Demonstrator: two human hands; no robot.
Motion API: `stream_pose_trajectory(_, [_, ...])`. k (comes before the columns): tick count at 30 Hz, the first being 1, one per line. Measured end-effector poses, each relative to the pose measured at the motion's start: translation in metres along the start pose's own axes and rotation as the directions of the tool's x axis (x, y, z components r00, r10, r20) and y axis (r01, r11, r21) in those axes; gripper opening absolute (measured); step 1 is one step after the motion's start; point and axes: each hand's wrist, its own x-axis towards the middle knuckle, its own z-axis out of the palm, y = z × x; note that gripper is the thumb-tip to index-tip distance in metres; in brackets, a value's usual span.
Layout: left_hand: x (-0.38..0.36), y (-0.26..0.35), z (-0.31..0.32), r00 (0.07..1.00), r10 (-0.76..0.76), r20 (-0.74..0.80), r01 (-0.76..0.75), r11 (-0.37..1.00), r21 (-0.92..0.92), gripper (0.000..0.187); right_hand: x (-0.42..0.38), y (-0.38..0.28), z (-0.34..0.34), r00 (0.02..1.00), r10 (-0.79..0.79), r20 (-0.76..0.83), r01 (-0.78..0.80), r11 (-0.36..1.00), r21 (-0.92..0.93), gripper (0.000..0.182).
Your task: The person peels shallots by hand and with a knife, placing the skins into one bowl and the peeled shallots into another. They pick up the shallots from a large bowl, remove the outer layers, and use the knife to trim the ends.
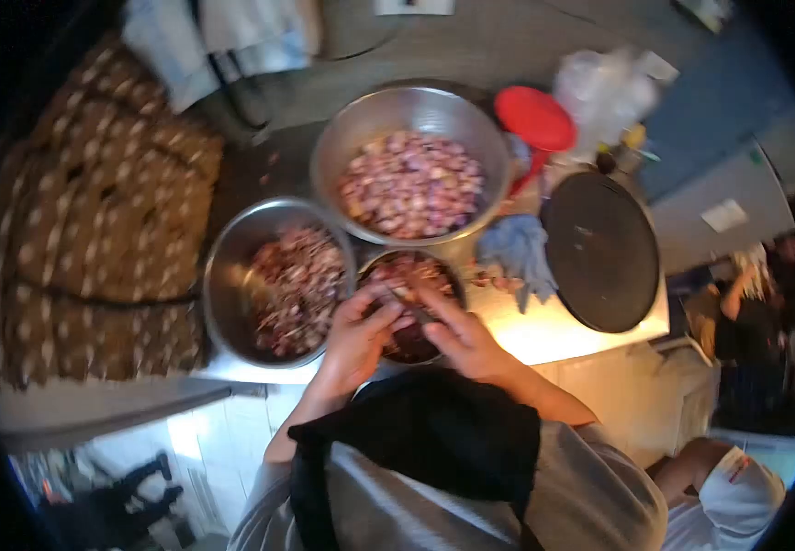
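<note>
My left hand (358, 335) is closed, its fingertips pinching what looks like a shallot over a small bowl (460, 280). Close against it, my right hand (466, 342) is closed on a thin dark thing that looks like a small knife; its blade is hard to make out. Reddish shallots or their skins lie in the small bowl, partly hidden by my hands. Left of it, a steel bowl (225, 308) holds shallots and skins (298, 294). Behind stands a larger steel bowl (331, 151) of pale pink peeled shallots (411, 184).
Stacked egg trays (108, 230) fill the left side. To the right lie a blue glove or cloth (519, 253), a round black lid or pan (599, 253), a red plastic strainer or scoop (535, 119) and plastic bags (604, 92). Other people (737, 294) are at the far right.
</note>
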Motion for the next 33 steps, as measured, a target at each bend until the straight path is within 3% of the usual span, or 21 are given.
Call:
stream_pose_trajectory(1, [-0.002,0.0,-0.001,1.0,-0.017,-0.015,0.017,0.999,0.044,0.025,-0.006,0.003,0.004,0.982,0.183,0.035,-0.184,0.982,0.028,0.046])
stream_pose_trajectory(2, [-0.001,-0.006,-0.007,1.0,-0.017,-0.007,0.017,1.0,0.022,0.027,-0.008,0.005,0.007,0.993,0.116,-0.031,-0.119,0.987,-0.11,0.045])
stream_pose_trajectory(4, [0.002,-0.012,-0.006,0.999,0.011,-0.051,-0.008,0.999,0.045,0.02,-0.005,-0.003,0.0,0.986,0.166,-0.022,-0.167,0.963,-0.209,0.039])
stream_pose_trajectory(5, [0.001,-0.01,0.005,0.993,0.004,-0.121,0.0,1.0,0.03,0.019,-0.003,-0.009,-0.007,0.961,0.276,0.037,-0.262,0.942,-0.21,0.039])
stream_pose_trajectory(6, [0.003,-0.013,-0.006,0.999,0.05,-0.006,-0.05,0.998,0.037,0.02,-0.005,-0.006,-0.006,0.98,0.197,-0.015,-0.197,0.969,-0.151,0.039])
stream_pose_trajectory(7, [0.006,-0.012,-0.003,0.999,0.025,-0.047,-0.026,1.0,-0.004,0.027,-0.004,-0.01,-0.011,0.977,0.215,0.005,-0.214,0.972,-0.092,0.039])
stream_pose_trajectory(9, [0.007,-0.009,0.002,0.998,0.053,-0.018,-0.053,0.998,0.035,0.031,-0.005,0.0,-0.007,0.985,0.103,-0.136,-0.095,0.993,0.063,0.041])
stream_pose_trajectory(12, [0.007,-0.001,0.013,0.998,0.064,0.027,-0.066,0.994,0.083,0.034,-0.006,0.005,-0.012,0.976,0.196,-0.097,-0.19,0.98,0.066,0.043])
stream_pose_trajectory(15, [0.012,-0.006,0.009,0.992,0.126,0.0,-0.125,0.981,0.148,0.031,-0.007,-0.007,-0.017,0.981,0.189,0.053,-0.194,0.972,0.134,0.044])
stream_pose_trajectory(16, [0.013,-0.008,0.008,0.991,0.136,-0.013,-0.133,0.98,0.145,0.031,-0.006,-0.01,-0.017,0.978,0.194,0.075,-0.198,0.978,0.06,0.046])
stream_pose_trajectory(19, [0.015,-0.011,0.007,0.988,0.147,-0.039,-0.141,0.98,0.138,0.032,0.005,-0.032,-0.031,0.81,0.515,0.281,-0.511,0.855,-0.091,0.047])
stream_pose_trajectory(22, [0.015,-0.009,0.007,0.991,0.132,-0.016,-0.128,0.981,0.144,0.034,0.006,-0.027,-0.03,0.853,0.461,0.245,-0.436,0.887,-0.149,0.045])
stream_pose_trajectory(23, [0.016,-0.008,0.008,0.99,0.143,-0.001,-0.141,0.978,0.151,0.035,0.003,-0.018,-0.024,0.953,0.288,0.094,-0.28,0.956,-0.09,0.044])
stream_pose_trajectory(24, [0.014,-0.006,0.008,0.987,0.159,-0.003,-0.157,0.974,0.162,0.036,0.0,-0.002,-0.012,0.993,0.101,-0.059,-0.104,0.994,-0.043,0.043])
stream_pose_trajectory(25, [0.012,-0.001,0.016,0.991,0.128,-0.05,-0.115,0.971,0.209,0.039,-0.002,0.011,0.004,0.973,-0.08,-0.214,0.082,0.997,-0.002,0.042])
stream_pose_trajectory(26, [0.014,-0.004,0.007,0.99,0.111,-0.084,-0.092,0.974,0.207,0.04,-0.001,0.023,0.015,0.96,-0.133,-0.248,0.135,0.991,-0.01,0.041])
stream_pose_trajectory(28, [0.012,0.002,0.011,0.993,0.097,-0.073,-0.08,0.975,0.207,0.042,0.001,0.018,0.007,0.988,0.103,-0.118,-0.05,0.92,0.388,0.04])
stream_pose_trajectory(29, [0.013,0.003,0.009,0.995,0.071,-0.077,-0.054,0.979,0.195,0.042,-0.002,0.005,-0.007,0.935,0.316,0.16,-0.339,0.673,0.658,0.04])
stream_pose_trajectory(30, [0.015,-0.002,0.002,0.991,0.134,-0.026,-0.128,0.977,0.173,0.043,-0.001,0.004,-0.008,0.938,0.321,0.135,-0.324,0.665,0.673,0.039])
stream_pose_trajectory(33, [0.012,0.004,0.005,0.994,0.106,-0.012,-0.104,0.989,0.102,0.044,0.004,0.005,-0.01,0.909,0.402,0.11,-0.371,0.661,0.652,0.039])
